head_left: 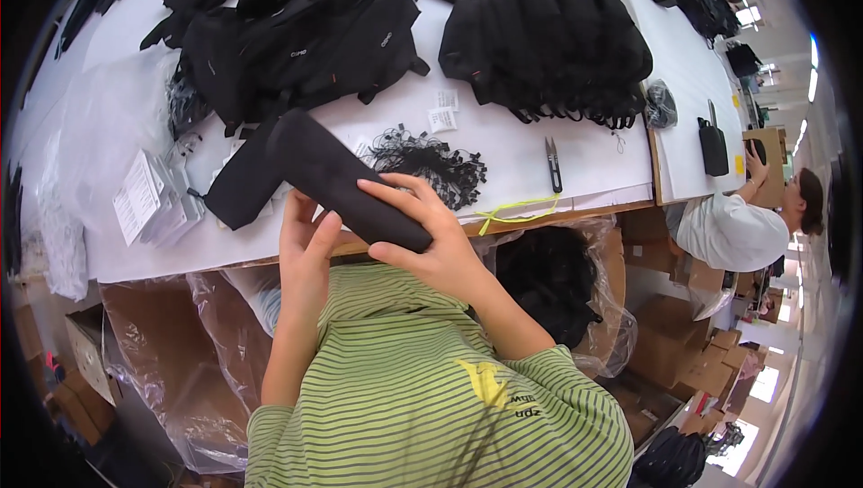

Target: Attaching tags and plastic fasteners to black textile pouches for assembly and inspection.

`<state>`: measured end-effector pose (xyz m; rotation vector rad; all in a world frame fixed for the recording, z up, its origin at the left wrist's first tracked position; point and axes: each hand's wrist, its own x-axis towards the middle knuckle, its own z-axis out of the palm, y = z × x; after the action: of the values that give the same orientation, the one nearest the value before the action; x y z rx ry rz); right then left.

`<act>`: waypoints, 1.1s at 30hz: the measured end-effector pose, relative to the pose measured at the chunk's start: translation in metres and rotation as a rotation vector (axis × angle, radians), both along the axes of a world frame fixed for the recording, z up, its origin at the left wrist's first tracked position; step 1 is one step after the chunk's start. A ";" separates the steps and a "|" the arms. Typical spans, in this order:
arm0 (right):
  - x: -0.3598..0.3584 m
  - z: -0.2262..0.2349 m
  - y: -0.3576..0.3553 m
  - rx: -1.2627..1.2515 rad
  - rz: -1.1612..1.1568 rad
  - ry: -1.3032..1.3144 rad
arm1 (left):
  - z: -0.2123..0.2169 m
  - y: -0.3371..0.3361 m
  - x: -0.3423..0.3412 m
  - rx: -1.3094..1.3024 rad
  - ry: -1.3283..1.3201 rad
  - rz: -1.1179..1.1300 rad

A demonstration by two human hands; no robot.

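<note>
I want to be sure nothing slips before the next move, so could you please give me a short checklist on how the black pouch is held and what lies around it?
1. Right hand grips the long black pouch from above, fingers wrapped over it: ok.
2. Left hand touches the pouch from underneath: ok.
3. Pouch is lifted off the white table: ok.
4. Thread snips lie apart from both hands: ok.
5. Heap of black string tags lies just beyond the pouch, apart from it: cannot tell.
6. Pouch's zip or opening closed: cannot tell, hidden.
</note>
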<state>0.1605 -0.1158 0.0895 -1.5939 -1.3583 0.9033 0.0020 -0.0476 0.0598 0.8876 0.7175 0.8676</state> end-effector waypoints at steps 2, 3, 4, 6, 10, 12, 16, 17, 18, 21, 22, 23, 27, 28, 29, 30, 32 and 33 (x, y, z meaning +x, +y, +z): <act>0.005 -0.004 -0.003 -0.010 0.016 0.202 | 0.001 0.002 0.002 0.037 0.024 -0.041; 0.007 -0.004 -0.004 0.003 0.024 0.164 | 0.000 0.002 0.004 0.017 -0.068 0.008; 0.009 -0.005 -0.004 0.008 0.024 0.162 | 0.000 0.002 0.005 -0.004 -0.159 0.057; 0.013 -0.006 -0.005 -0.021 0.101 0.104 | -0.008 0.005 0.000 0.004 -0.047 0.118; 0.020 -0.008 -0.007 -0.024 0.128 0.148 | -0.007 0.006 0.003 0.036 0.122 0.232; 0.026 -0.001 -0.006 -0.009 0.118 0.165 | -0.006 0.005 0.002 0.034 0.092 0.162; 0.086 0.021 -0.010 -0.006 -0.029 0.448 | -0.005 0.018 -0.007 0.148 0.002 0.046; 0.105 0.043 -0.014 -0.276 -0.463 0.388 | -0.004 0.024 -0.012 0.270 0.125 0.145; 0.154 0.025 -0.025 0.111 -0.507 0.442 | -0.003 0.033 -0.020 0.384 0.316 0.231; 0.208 0.106 -0.001 0.533 -0.611 0.582 | -0.026 0.061 -0.064 0.862 1.107 0.488; 0.226 0.122 0.009 0.569 -0.685 0.619 | -0.036 0.067 -0.078 0.989 1.333 0.573; 0.249 0.126 0.028 0.584 -0.785 0.588 | -0.041 0.071 -0.089 0.982 1.354 0.578; 0.312 0.115 0.078 0.466 -0.809 0.482 | -0.061 0.066 -0.111 0.821 1.406 0.333; 0.324 0.106 0.086 0.383 -0.840 0.470 | -0.065 0.065 -0.112 0.801 1.360 0.265; 0.360 0.085 0.087 0.320 -0.909 0.327 | -0.066 0.064 -0.110 0.794 1.340 0.248; 0.359 0.080 0.097 0.244 -0.954 0.187 | -0.068 0.063 -0.110 0.787 1.344 0.257; 0.359 0.074 0.094 0.198 -1.031 0.022 | -0.071 0.062 -0.112 0.829 1.298 0.312; 0.356 0.075 0.091 0.200 -1.057 -0.097 | -0.071 0.062 -0.113 0.814 1.306 0.313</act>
<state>0.5163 -0.0245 0.1642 -1.8603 -0.4646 0.0416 -0.1105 0.0142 -0.0110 2.1771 1.7023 0.7782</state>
